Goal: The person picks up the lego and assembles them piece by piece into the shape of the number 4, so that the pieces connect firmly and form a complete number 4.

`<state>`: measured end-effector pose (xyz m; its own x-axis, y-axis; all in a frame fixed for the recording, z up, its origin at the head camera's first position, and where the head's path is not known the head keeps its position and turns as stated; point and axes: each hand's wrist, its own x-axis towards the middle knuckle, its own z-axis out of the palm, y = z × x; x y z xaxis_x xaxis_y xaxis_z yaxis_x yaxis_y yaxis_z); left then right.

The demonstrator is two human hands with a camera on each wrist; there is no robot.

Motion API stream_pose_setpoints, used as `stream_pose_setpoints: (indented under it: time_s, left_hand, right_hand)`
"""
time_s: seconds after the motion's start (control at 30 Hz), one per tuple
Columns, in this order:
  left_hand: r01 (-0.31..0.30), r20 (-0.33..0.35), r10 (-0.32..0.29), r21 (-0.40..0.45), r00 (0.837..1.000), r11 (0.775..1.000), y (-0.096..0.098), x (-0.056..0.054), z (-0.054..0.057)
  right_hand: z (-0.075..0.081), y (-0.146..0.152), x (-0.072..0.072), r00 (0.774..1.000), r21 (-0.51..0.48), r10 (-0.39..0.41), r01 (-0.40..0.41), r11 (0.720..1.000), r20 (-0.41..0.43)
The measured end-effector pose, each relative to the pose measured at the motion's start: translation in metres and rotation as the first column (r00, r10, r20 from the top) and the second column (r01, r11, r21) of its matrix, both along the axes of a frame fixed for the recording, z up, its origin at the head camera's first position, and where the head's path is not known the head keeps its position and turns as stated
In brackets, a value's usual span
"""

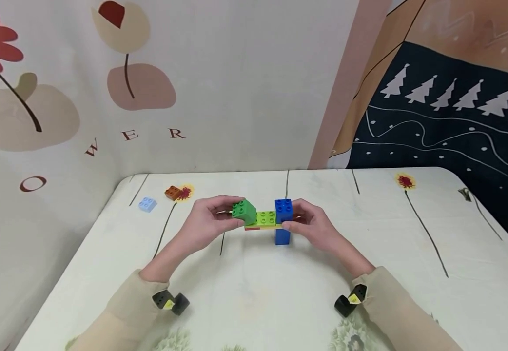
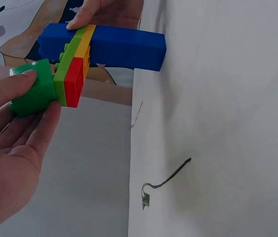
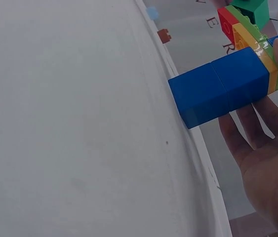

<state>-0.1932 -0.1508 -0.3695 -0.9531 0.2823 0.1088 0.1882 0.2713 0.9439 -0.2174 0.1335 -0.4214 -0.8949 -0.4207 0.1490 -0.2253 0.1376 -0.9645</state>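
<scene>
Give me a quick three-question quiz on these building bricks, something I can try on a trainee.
1. Which hand holds the green brick?
2. True or false: the light blue brick lies apart from the brown brick.
3. What colour is directly under the lime piece's end by the green brick: A) white, B) red, C) purple?

Key: 1. The left hand. 2. True. 3. B, the red piece.

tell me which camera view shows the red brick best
The left wrist view: the red brick appears largest there, with nothing in front of it, against the light-green brick. The head view shows only a thin red strip; the right wrist view shows it smaller, near the top edge.
</scene>
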Motion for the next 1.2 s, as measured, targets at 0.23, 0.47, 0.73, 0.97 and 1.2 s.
stream_pose_setpoints:
  time_s: [0.23, 0.47, 0.73, 0.97, 1.2]
  left_hand:
    - [0.011, 0.000, -0.011, 0.003, 1.000, 1.000, 0.002, 0.000, 0.002]
    - [0.010, -0.009, -0.010, -0.022, 1.000, 1.000, 0.004, -0.001, 0.001]
    - [0.012, -0.038, -0.013, -0.032, 0.999, 0.999, 0.006, -0.002, -0.003]
    - [0.039, -0.026, -0.038, 0.027, 0.999, 0.999, 0.009, -0.001, -0.006]
    - [0.068, -0.022, -0.066, 0.062, 0.998, 0.996, 0.010, -0.001, -0.007]
  right_hand:
    - [0.001, -0.001, 0.000, 1.000, 0.005, -0.006, 0.006, 1.000, 0.003]
    - [0.001, -0.001, 0.001, 1.000, -0.001, -0.001, 0.001, 1.000, 0.013]
    - [0.002, -0.001, 0.002, 1.000, -0.004, -0.005, 0.005, 1.000, 0.002]
    - [0.001, -0.002, 0.001, 1.000, 0.000, -0.006, 0.006, 1.000, 0.000]
    - [0.000, -0.002, 0.001, 1.000, 0.013, -0.016, 0.016, 1.000, 0.007]
